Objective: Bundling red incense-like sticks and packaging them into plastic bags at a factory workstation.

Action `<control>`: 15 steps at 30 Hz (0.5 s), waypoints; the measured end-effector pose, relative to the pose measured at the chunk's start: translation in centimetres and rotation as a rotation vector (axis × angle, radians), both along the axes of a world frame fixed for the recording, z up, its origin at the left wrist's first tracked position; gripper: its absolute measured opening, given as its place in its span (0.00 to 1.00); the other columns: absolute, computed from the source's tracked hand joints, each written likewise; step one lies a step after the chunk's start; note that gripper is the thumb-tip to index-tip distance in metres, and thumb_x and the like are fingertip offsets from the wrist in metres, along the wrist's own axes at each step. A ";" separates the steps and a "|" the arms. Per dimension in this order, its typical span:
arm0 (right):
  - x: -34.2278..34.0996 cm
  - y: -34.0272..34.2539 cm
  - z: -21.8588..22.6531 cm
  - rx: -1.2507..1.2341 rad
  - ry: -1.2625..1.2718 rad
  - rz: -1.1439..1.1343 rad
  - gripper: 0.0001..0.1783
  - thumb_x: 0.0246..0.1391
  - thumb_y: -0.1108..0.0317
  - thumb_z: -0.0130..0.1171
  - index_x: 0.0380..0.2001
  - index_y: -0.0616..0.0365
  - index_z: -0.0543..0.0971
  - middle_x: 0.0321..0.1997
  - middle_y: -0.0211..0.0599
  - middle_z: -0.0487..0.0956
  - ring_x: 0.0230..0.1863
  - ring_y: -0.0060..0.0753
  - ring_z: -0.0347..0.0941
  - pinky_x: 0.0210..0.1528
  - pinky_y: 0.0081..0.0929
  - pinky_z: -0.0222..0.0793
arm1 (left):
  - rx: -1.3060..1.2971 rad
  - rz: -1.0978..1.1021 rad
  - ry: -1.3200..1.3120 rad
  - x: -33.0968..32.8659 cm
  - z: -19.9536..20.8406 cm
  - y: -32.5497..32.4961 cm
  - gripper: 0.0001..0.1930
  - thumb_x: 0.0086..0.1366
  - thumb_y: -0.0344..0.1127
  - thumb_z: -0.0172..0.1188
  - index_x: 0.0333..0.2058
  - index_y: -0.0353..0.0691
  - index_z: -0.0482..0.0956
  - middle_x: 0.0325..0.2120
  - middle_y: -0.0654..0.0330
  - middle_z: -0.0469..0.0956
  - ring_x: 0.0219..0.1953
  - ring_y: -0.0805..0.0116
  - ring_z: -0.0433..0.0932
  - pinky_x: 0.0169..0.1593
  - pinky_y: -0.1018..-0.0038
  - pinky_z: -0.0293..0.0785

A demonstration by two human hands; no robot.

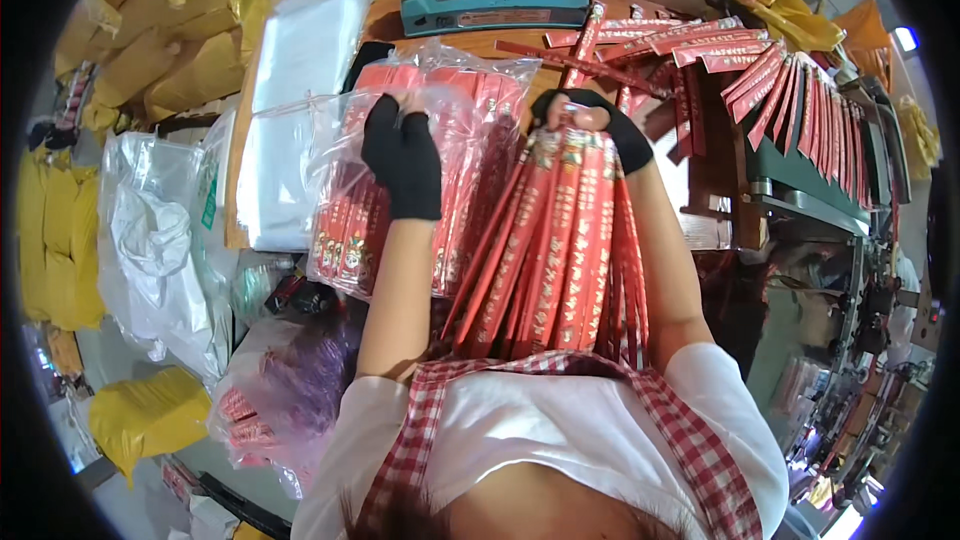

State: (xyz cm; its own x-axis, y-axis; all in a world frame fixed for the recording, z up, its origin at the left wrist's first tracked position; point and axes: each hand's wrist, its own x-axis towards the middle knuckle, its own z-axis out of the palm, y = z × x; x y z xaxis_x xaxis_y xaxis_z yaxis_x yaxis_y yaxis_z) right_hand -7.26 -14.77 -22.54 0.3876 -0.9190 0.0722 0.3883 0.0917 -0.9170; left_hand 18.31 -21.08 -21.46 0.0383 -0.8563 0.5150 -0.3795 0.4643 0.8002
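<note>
My right hand [590,124], in a black fingerless glove, is closed around one end of a bundle of long red printed strips [560,250]. The strips fan out downward toward my apron, with gold markings along them. My left hand [402,152], gloved the same way, has its fingers curled and pinched on the thin film of a clear plastic bag [325,135]. Under and beside that hand lie filled clear packs of red strips [470,140], side by side on the wooden table. The fingertips of my left hand are partly blurred by the film.
A stack of flat clear bags [300,110] lies at the table's left. A teal bar-shaped sealing machine [495,5] stands at the back. Loose red strips [700,40] spread to the far right, with more fanned over a green surface [800,165]. Yellow wrapped parcels [170,20] are piled left.
</note>
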 end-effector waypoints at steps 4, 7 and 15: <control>0.2 1.7 3.2 -0.164 0.101 -0.063 0.24 0.48 0.50 0.59 0.28 0.66 0.79 0.39 0.43 0.77 0.46 0.35 0.72 0.52 0.31 0.63 | -0.057 -0.171 -0.068 -5.9 1.2 1.7 0.10 0.57 0.32 0.60 0.38 0.35 0.79 0.33 0.52 0.80 0.33 0.60 0.79 0.37 0.70 0.72; 1.8 1.9 3.9 -0.196 -0.012 -0.262 0.24 0.46 0.57 0.61 0.43 0.65 0.77 0.42 0.40 0.79 0.50 0.31 0.71 0.58 0.31 0.60 | 0.153 -0.409 0.198 -9.0 4.9 5.1 0.09 0.61 0.34 0.59 0.36 0.36 0.82 0.26 0.53 0.80 0.30 0.64 0.80 0.37 0.74 0.72; 0.3 1.9 -1.6 -0.099 -0.525 -0.122 0.29 0.61 0.65 0.50 0.64 0.58 0.58 0.38 0.32 0.75 0.36 0.20 0.70 0.38 0.17 0.67 | -0.409 -0.618 -0.347 -10.5 7.5 6.8 0.14 0.52 0.28 0.63 0.39 0.45 0.83 0.29 0.55 0.80 0.27 0.57 0.78 0.31 0.70 0.71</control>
